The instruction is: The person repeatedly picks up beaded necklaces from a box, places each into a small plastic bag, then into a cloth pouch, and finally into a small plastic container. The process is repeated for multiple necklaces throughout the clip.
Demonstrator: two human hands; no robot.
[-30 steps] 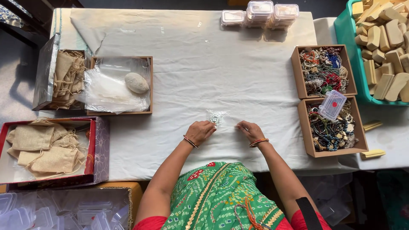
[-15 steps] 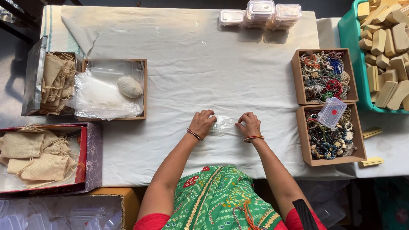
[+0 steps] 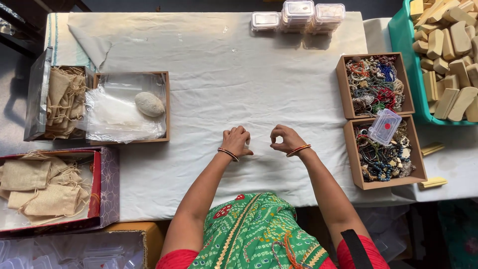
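Observation:
My left hand [image 3: 236,140] and my right hand [image 3: 284,139] rest on the white cloth [image 3: 214,65] at the table's near middle, a short gap between them. Both have their fingers curled into a pinch, and each wrist wears a bangle. A small clear plastic pouch [image 3: 259,143] seems stretched between the fingertips, but it barely shows against the cloth. Right of my right hand stand two brown boxes of beaded jewellery [image 3: 374,82] [image 3: 371,172]. A small clear case with a red dot [image 3: 385,126] lies on the nearer box.
Stacked clear plastic cases [image 3: 298,15] stand at the far edge. A green crate of wooden blocks [image 3: 398,45] is at the far right. At left are a wooden tray of clear bags with a stone [image 3: 149,104], a clear box [image 3: 37,94] and a red box [image 3: 94,184] of burlap pouches.
My hands have moved slightly apart and their fingers have curled tighter. The small clear pouch seen flat between them before is now hardly visible. The camera has shifted a little.

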